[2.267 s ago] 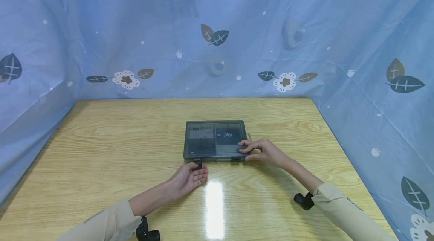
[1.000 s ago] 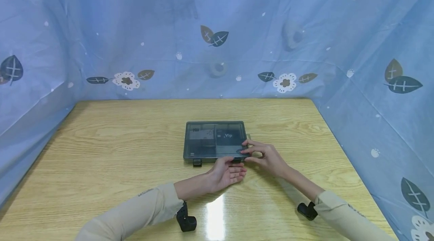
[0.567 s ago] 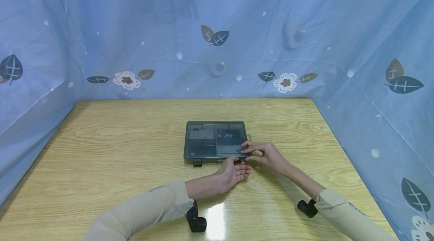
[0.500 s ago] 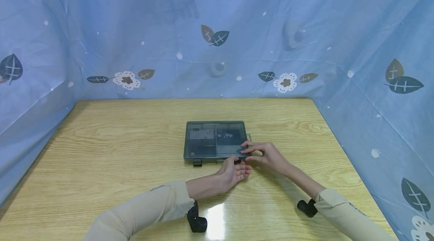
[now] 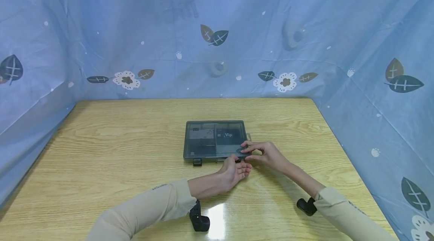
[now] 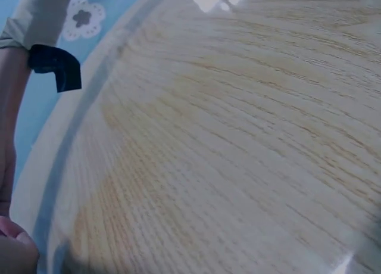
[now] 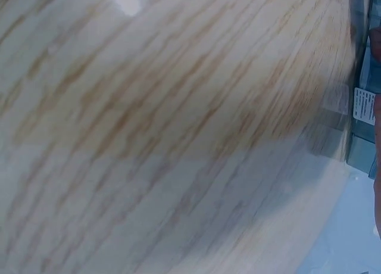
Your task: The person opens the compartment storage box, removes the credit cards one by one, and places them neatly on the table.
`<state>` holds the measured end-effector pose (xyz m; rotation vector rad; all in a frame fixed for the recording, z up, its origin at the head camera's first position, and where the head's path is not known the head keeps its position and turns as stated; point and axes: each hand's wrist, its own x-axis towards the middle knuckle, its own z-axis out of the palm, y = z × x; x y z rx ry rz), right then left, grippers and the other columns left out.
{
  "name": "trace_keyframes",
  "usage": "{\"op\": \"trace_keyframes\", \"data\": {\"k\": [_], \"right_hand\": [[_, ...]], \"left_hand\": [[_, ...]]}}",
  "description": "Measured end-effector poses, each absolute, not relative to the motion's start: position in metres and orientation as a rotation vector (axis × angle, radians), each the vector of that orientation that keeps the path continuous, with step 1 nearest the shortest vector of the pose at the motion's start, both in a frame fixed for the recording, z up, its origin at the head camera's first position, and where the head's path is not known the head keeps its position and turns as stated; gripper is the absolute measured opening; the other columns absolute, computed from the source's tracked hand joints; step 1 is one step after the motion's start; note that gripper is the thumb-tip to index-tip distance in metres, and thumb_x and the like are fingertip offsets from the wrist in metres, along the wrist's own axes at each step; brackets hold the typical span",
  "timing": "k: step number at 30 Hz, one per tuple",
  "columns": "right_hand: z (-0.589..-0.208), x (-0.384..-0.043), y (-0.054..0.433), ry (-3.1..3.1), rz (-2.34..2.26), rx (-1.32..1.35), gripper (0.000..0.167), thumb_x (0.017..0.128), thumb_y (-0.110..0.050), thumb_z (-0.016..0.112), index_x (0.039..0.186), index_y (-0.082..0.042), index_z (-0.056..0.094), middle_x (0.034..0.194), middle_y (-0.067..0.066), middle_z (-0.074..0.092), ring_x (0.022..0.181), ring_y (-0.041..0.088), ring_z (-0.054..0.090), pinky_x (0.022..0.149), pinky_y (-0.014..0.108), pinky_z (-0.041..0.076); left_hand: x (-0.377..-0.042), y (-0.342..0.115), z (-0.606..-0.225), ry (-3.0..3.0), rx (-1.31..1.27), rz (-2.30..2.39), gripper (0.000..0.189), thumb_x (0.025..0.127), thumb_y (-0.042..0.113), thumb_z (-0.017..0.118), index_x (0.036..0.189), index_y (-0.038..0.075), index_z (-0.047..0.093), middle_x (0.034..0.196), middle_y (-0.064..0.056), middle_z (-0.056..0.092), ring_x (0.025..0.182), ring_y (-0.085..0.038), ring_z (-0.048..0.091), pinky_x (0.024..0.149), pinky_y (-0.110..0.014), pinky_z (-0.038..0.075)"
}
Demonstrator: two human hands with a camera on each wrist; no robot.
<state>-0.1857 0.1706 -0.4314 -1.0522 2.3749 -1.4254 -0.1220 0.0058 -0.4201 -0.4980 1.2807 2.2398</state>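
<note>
A flat storage box (image 5: 200, 147) with a smoky see-through lid lies on the wooden table. Dividers show through the lid, along with a dark card reading "Vip" and a pale card. At its front edge, my left hand (image 5: 230, 175) pinches the right latch (image 5: 237, 160) between thumb and curled fingers, partly covering it. The left latch (image 5: 197, 162) sticks out from the front edge. My right hand (image 5: 269, 156) grips the box's front right corner, fingertips on the lid and thumb at the front edge. In the right wrist view, a white label (image 7: 364, 106) shows on the box.
Wooden table (image 5: 118, 143) surrounds the box, with a bright light reflection (image 5: 216, 220) near the front. Blue patterned cloth (image 5: 152, 26) hangs behind and along both sides. Each wrist carries a black camera, such as the left one (image 5: 199, 218).
My left hand has moved right from the left latch to the right latch, the last part only slightly. My right hand stays at the corner, and the box has not moved.
</note>
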Motion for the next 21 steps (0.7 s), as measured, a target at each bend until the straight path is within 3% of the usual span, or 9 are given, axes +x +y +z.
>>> {"op": "trace_keyframes", "data": {"k": [4, 8, 14, 17, 21], "right_hand": [[-0.431, -0.187, 0.171, 2.371, -1.419, -1.050, 0.024, 0.079, 0.005, 0.072, 0.103, 0.003, 0.072, 0.119, 0.020, 0.063, 0.124, 0.038, 0.049, 0.102, 0.041, 0.040], [-0.431, -0.187, 0.171, 2.373, -1.411, -1.058, 0.024, 0.079, 0.004, 0.073, 0.103, 0.002, 0.073, 0.119, 0.019, 0.064, 0.124, 0.038, 0.049, 0.101, 0.041, 0.041], [-0.433, -0.187, 0.170, 2.383, -1.413, -1.080, 0.023, 0.079, 0.001, 0.074, 0.102, 0.002, 0.073, 0.118, 0.020, 0.064, 0.124, 0.040, 0.049, 0.101, 0.042, 0.040], [-0.433, -0.186, 0.169, 2.434, -1.387, -1.110, 0.023, 0.079, -0.002, 0.075, 0.102, 0.000, 0.074, 0.117, 0.017, 0.066, 0.122, 0.039, 0.051, 0.099, 0.039, 0.044], [-0.434, -0.183, 0.172, 2.532, -1.326, -1.140, 0.023, 0.080, -0.004, 0.075, 0.102, -0.004, 0.075, 0.116, 0.013, 0.067, 0.120, 0.038, 0.053, 0.078, 0.027, 0.054]], "left_hand": [[-0.119, 0.002, -0.420, 1.213, -0.481, 2.260, 0.035, 0.101, 0.011, 0.020, 0.118, -0.010, 0.042, 0.109, -0.020, 0.056, 0.087, -0.019, 0.052, 0.082, -0.027, 0.045], [-0.109, -0.007, -0.426, 1.207, -0.422, 2.206, 0.037, 0.101, 0.003, 0.021, 0.130, -0.015, 0.035, 0.123, -0.028, 0.051, 0.094, -0.021, 0.051, 0.090, -0.031, 0.045], [-0.090, -0.030, -0.423, 1.278, -0.339, 2.065, 0.039, 0.102, 0.003, 0.028, 0.133, -0.019, 0.037, 0.122, -0.027, 0.055, 0.112, -0.027, 0.057, 0.101, -0.038, 0.044], [-0.087, -0.052, -0.412, 1.414, -0.190, 2.002, 0.038, 0.101, 0.004, 0.037, 0.133, -0.016, 0.040, 0.117, -0.023, 0.059, 0.108, -0.025, 0.060, 0.099, -0.038, 0.046], [-0.093, -0.090, -0.403, 1.821, 0.195, 1.908, 0.030, 0.098, -0.002, 0.042, 0.125, -0.013, 0.048, 0.108, -0.019, 0.063, 0.098, -0.026, 0.063, 0.091, -0.041, 0.051]]}}
